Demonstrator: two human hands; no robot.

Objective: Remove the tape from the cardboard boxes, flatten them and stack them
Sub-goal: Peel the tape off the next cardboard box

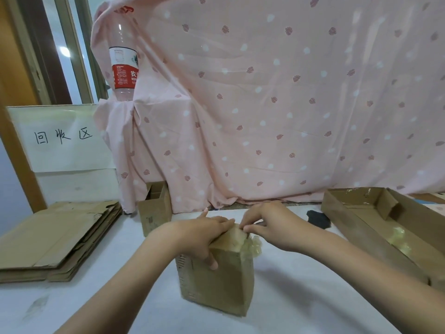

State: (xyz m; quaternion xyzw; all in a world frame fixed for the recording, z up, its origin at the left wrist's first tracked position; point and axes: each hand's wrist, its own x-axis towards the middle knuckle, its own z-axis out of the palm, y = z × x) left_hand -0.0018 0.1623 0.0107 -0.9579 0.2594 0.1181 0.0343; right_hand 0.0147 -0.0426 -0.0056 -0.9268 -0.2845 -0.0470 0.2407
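Observation:
A small brown cardboard box (226, 283) stands upright on the white table in front of me. My left hand (202, 235) grips its top left, thumb down the front face and fingers over the top edge. My right hand (267, 225) pinches the clear tape at the box's top edge. A crumpled wad of peeled clear tape (252, 247) hangs at the box's upper right corner. A stack of flattened cardboard (55, 239) lies at the left.
Another small open box (155, 210) stands behind, against a pink patterned cloth (265, 104). A long open cardboard tray (375, 232) holding tape scraps lies at the right. A black scrap (317, 219) lies beside it. A water bottle (124, 61) and a handwritten sign (62, 138) are at upper left.

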